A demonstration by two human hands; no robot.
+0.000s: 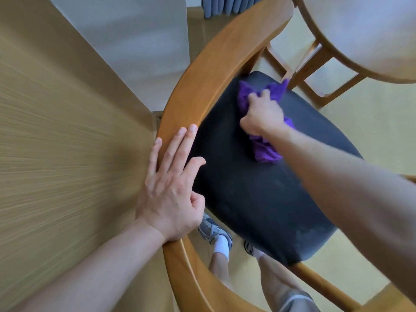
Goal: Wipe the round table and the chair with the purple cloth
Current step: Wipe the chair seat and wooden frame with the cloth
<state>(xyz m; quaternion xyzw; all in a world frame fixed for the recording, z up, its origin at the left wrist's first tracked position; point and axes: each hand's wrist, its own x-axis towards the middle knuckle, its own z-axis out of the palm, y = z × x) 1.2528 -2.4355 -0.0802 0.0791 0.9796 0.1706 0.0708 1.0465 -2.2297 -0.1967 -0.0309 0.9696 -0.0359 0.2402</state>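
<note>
Wood panelling (67, 131) fills the whole left side, biggest thing in shot, and tucked up against it is the chair (216, 64) with its curved wooden back rail wrapping round a dark padded seat (258, 199). Top right you get a slice of the round table (371, 37), pale top, wooden rim, just beyond the chair's front edge.

Left hand (173, 188) is laid flat along the back rail, fingers stretched out and mostly together, thumb hanging over the seat side, so bracing rather than gripping anything. Right hand (263, 115) is closed into a fist on the purple cloth (265, 149), which is bunched up and pressed onto the far part of the seat, with ends sticking out either side of the hand.

Looks like the seat wipe is under way. If it were me I'd flatten the cloth out a bit, since a wad like that only touches a small patch. Overlapping strokes from the far edge toward the near one, keep that left hand steadying, then do the rail itself.
</note>
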